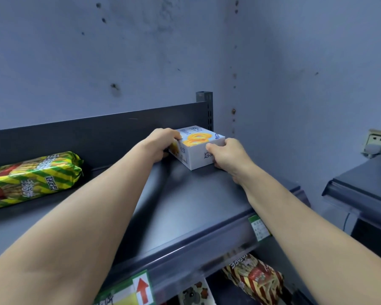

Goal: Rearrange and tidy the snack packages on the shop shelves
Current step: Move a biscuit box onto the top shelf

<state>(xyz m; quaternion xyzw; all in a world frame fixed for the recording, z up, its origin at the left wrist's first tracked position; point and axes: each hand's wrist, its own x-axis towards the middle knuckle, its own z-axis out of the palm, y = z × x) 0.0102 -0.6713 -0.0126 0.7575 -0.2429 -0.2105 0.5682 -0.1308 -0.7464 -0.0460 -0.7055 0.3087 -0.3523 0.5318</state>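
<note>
Head view: a white biscuit box (pixel 197 148) printed with yellow rings sits flat at the back right corner of the dark top shelf (pixel 196 205), turned at an angle so one corner points toward the camera. Both bare arms reach in from 6 o'clock.

The left grip (pixel 161 144) holds the box's left side, fingers curled over its top edge. The right grip (pixel 229 157) holds the right side, thumb laid along the near face, the other fingers wrapped round behind and out of sight. Both are closed onto the box.

Just behind the box, at 12 o'clock, stands the shelf's dark back panel (pixel 97 133) and a slotted upright post (pixel 205 106), hemming it in on that side.

At 9 o'clock from the box, well apart, a green and yellow striped packet (pixel 31 179) lies on its side against the back panel.

At 5 o'clock a green price label (pixel 259 227) sits on the shelf's front rail. Under it a red striped packet (pixel 255 280) lies on the lower shelf. At 7 o'clock a red arrow tag (pixel 142 289) hangs from the same rail.

At 3 o'clock a wall socket (pixel 378 142) sits above a second dark shelf unit (pixel 365 183).
</note>
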